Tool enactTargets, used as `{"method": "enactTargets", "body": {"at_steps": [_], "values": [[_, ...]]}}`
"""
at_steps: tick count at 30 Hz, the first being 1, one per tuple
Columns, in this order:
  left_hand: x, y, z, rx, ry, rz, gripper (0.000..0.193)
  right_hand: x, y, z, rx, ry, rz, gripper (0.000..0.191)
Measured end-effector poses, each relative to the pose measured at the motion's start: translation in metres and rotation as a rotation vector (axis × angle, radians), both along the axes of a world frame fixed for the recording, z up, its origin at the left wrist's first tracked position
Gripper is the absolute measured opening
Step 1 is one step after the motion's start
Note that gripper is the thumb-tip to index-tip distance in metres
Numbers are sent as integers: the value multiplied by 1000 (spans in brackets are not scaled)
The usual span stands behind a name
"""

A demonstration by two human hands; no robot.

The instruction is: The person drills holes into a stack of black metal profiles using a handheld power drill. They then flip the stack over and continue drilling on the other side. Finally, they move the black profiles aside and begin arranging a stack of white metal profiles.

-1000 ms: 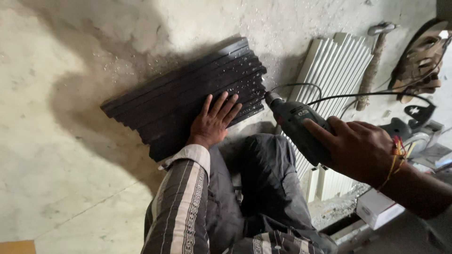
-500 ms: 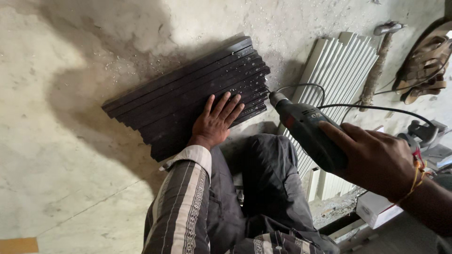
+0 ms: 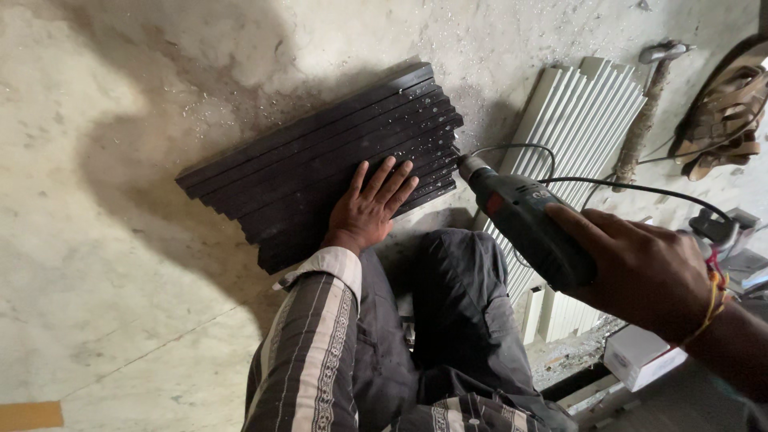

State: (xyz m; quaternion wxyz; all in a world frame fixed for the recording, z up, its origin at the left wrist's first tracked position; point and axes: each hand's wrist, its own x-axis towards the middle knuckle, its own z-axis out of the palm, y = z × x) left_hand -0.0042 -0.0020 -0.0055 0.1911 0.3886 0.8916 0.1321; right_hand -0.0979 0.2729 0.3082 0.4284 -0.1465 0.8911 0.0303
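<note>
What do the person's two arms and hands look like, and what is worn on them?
The left hand is bare, with a long striped sleeve in grey and cream with patterned bands. The right hand is bare, with red and yellow thread around the wrist.

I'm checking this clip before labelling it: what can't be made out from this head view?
- Drill bit tip: too small where the drill meets the dark strips.
- Strip surface beneath the left hand: covered by the palm.
- Drill trigger: hidden by the right hand.
- White box: partly behind the right forearm.
</note>
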Motion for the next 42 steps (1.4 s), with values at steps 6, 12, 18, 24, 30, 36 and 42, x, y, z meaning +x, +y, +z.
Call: {"method": "enactTargets", "body": {"at_steps": [6,12,18,24,30,36,42], "values": [[0,-1,-1,-17,80,4,100,-12,9,-2,2,-40,-47,84],[-2,0,-1,-12,-3,0,103,-18,1,-7,112,-175,-23,86],[-4,-2,3,10,21,13,105,-17,-8,-4,-26,-80,45,86],[-5,-2,4,17,45,11,102,-15,-12,-3,33,-140,137,81],[-2,-1,1,42,21,24,93,-19,-14,-7,9,-118,153,81],[-4,-3,0,139,-54,39,84,-28,-20,-14,82,-203,228,76],[-9,-2,1,-22,53,11,82,-28,-9,3,-118,46,181,79]]}}
